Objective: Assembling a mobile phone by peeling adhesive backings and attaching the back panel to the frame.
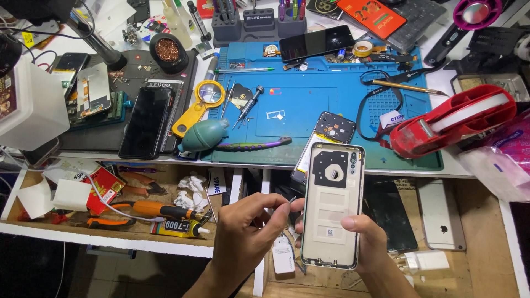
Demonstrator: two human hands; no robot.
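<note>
Right hand (361,234) — under back cover (333,204)

1. Bare room is offered by the middle of the blue mat (309,105), between the screwdriver (248,106) and the opened phone (330,129).
2. The mat's right side is blocked by the red tape dispenser (452,121) and a black strap (381,102).
3. The left approach is crowded by the yellow magnifier (201,105), the green blower (203,136) and a dark phone (146,122).
4. The drawer (486,232) below is partly filled by two phones.

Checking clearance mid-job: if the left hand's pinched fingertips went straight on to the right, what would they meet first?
Probably the left edge of the white phone back cover, held by the right hand. The left hand pinches something tiny close beside it; depth is unclear.
</note>
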